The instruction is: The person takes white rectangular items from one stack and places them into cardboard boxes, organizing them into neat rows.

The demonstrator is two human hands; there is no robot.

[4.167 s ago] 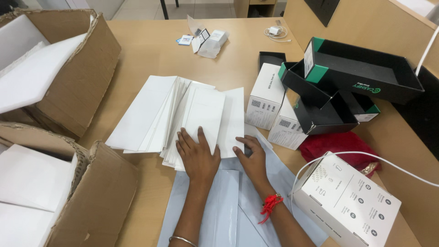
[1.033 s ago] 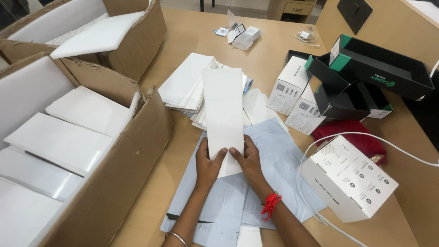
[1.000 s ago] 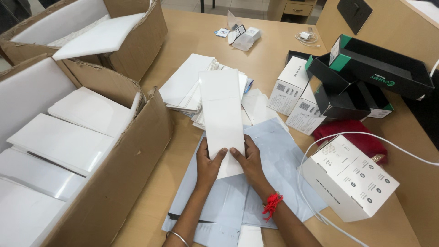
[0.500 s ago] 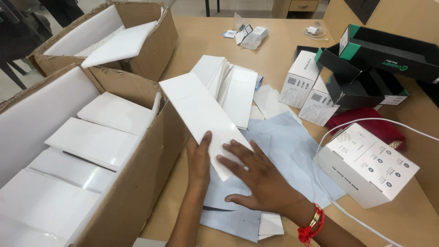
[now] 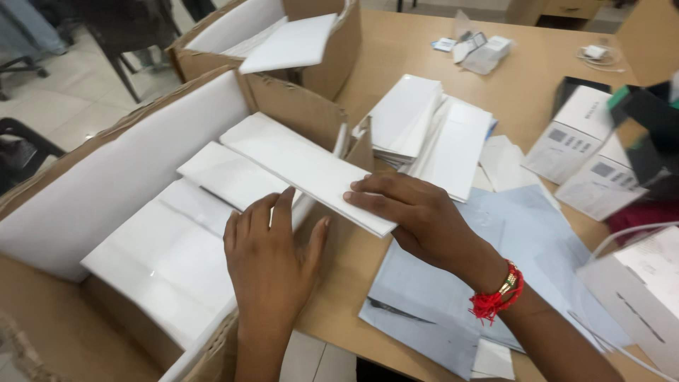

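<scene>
**White flat pack going into the near carton**

Step in hand, as I read it: loading a long white flat pack (image 5: 304,170) into the open cardboard carton (image 5: 297,106) at the person's left. The pack lies slantwise over the carton's right wall, far end above the white packs (image 5: 177,262) already stacked inside, near end sticking out over the table (image 5: 396,56).

Right hand (image 5: 417,216): fingers extended and close together, lying on top of the pack's near end, thumb under the edge from what shows; a light pinch, not a fist. Left hand (image 5: 272,258): fingers spread, palm down, at the carton's edge just beside the pack, fingertips touching its side or the stack below, cannot tell which. It grips nothing.

Next move likely calls for sliding the pack fully past the carton wall and squaring it on the stack, left hand guiding.

Nearby: loose pile of white packs (image 5: 431,131), grey mailer bags (image 5: 453,283) under the right forearm, small white boxes (image 5: 580,131) at right, second carton (image 5: 311,35) beyond.
</scene>
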